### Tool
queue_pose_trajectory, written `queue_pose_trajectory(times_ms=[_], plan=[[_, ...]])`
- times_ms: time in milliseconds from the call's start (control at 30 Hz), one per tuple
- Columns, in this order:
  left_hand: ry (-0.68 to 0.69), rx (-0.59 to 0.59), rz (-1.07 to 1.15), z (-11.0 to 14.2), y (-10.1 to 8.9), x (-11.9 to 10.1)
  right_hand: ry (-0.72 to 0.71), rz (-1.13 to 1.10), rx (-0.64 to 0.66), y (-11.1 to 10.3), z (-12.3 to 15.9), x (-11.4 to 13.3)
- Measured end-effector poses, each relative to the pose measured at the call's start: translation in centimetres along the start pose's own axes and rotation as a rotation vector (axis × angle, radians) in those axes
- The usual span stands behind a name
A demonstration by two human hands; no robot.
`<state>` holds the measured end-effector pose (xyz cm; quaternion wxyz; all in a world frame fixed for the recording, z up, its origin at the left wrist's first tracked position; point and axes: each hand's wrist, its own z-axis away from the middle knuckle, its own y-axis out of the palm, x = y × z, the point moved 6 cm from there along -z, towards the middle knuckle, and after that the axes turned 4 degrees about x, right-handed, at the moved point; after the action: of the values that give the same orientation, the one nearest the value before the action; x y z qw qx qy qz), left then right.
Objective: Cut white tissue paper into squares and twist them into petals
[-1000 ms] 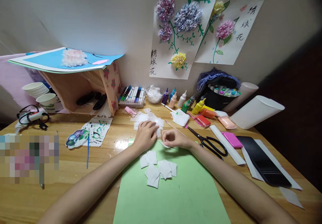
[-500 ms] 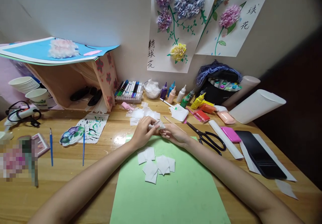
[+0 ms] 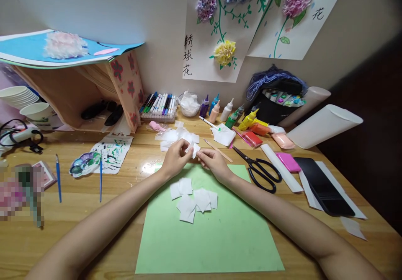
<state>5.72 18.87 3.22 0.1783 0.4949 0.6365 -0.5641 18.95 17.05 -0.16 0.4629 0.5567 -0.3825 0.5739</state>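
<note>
Between my two hands is a small piece of white tissue paper [image 3: 195, 149], held above the far edge of a green sheet [image 3: 207, 246]. My left hand [image 3: 176, 157] pinches it between thumb and fingers. From the other side my right hand [image 3: 216, 163] is closed at the paper's lower right edge, its fingertips pressed together there. Several white paper squares [image 3: 186, 206] lie overlapping on the green sheet, nearer to me. Just beyond my left hand, more white paper pieces [image 3: 166, 136] are piled loosely on the wooden table.
Black-handled scissors [image 3: 262, 173] and a wooden stick [image 3: 220, 151] lie right of my hands. Farther back stand paint bottles [image 3: 226, 110], a glass bowl [image 3: 189, 106] and a marker box [image 3: 158, 107]. A phone [image 3: 323, 183] lies at right; paintbrushes [image 3: 58, 179] and a palette [image 3: 83, 164] lie left.
My hands have drawn slightly apart, and the paper between them shows as a more upright, gathered piece. The whole view has shifted a little; the squares on the green sheet lie as before.
</note>
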Motion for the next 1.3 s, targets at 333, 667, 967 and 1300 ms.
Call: queue_pose_trajectory(times_ms=[333,667,967,1300], plan=[[0.220,-0.044,-0.208,0.6,-0.1,-1.9,-0.088,0.154,-0.156,-0.8,0.5,0.9],[0.161,-0.048,-0.197,0.5,0.0,-1.1,-0.162,0.226,-0.132,-0.6,0.3,0.7],[0.140,-0.026,-0.060,0.3,-0.1,-0.8,-0.141,0.314,-0.155,-0.7,0.5,1.2],[0.129,-0.028,-0.027,0.2,-0.2,-0.9,-0.091,0.267,-0.117,-0.6,0.4,1.0]])
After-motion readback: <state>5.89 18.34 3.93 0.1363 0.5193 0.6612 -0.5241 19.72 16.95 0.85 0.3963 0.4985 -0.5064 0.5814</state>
